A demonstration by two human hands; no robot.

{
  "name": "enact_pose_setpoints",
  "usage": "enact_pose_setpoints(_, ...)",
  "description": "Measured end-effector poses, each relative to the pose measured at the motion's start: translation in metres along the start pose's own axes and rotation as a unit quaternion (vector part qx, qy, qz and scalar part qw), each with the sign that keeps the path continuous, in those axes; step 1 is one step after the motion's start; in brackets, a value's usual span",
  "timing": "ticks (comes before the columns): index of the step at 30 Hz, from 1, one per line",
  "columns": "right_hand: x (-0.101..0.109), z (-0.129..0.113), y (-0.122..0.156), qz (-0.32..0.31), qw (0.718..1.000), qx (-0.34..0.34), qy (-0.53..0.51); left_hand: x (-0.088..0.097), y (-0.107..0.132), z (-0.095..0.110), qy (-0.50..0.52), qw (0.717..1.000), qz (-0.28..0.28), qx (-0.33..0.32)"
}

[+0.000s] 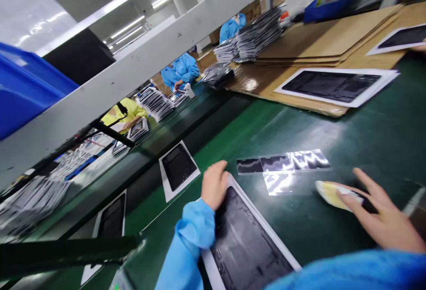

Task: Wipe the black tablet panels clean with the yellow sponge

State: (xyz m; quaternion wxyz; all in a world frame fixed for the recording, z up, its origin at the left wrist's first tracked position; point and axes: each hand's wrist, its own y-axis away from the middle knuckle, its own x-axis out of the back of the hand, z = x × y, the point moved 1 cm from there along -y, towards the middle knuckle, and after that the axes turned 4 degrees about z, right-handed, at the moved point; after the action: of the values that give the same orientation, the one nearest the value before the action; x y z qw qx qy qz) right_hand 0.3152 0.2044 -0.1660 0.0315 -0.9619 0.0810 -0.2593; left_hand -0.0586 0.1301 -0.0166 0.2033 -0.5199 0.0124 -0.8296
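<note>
My left hand (214,186) is closed over the far end of a flat black panel with a white border (249,241), which lies tilted on the green surface in front of me. The near end of the panel is partly hidden by my right sleeve. My right hand (382,219) holds a small yellow-and-white piece with a dark part (329,193), its thumb across it and the index finger stretched away. I cannot make out what kind of thing it is. Between the hands, further off, lie shiny clear film strips (278,183).
White-bordered black panels (179,166) lie along the green conveyor (213,141). Another stack of them (333,86) rests on cardboard sheets (319,37) at right. A white metal beam (140,59) crosses above. Co-workers in blue (183,70) and yellow (128,110) are beyond it.
</note>
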Motion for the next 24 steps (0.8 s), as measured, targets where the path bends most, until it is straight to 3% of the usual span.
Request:
enact_pose_setpoints(3, -0.004, -0.022, 0.01, -0.032, 0.999, 0.021, 0.004, -0.043, 0.032, 0.067, 0.02, 0.977, -0.14, -0.162)
enact_pose_setpoints(6, -0.002, -0.027, 0.019, -0.08, 0.997, 0.014, -0.006, -0.068, 0.048, 0.105, -0.014, 0.96, -0.208, -0.185)
enact_pose_setpoints(8, 0.001, -0.028, 0.025, -0.115, 0.992, 0.031, -0.028, -0.077, 0.053, 0.117, -0.014, 0.955, -0.226, -0.189)
enact_pose_setpoints(11, 0.003, -0.027, 0.034, -0.159, 0.983, 0.056, -0.066, -0.089, 0.059, 0.129, -0.013, 0.938, -0.242, -0.249)
enact_pose_setpoints(18, 0.024, -0.031, 0.044, -0.216, 0.962, 0.006, -0.166, -0.106, 0.082, 0.16, -0.105, 0.883, -0.229, -0.396)
enact_pose_setpoints(21, 0.043, -0.034, 0.043, -0.208, 0.959, -0.017, -0.192, -0.111, 0.089, 0.173, -0.123, 0.869, -0.209, -0.431)
enact_pose_setpoints(24, 0.06, -0.022, 0.038, -0.174, 0.953, -0.085, -0.234, -0.118, 0.094, 0.185, -0.133, 0.839, -0.208, -0.485)
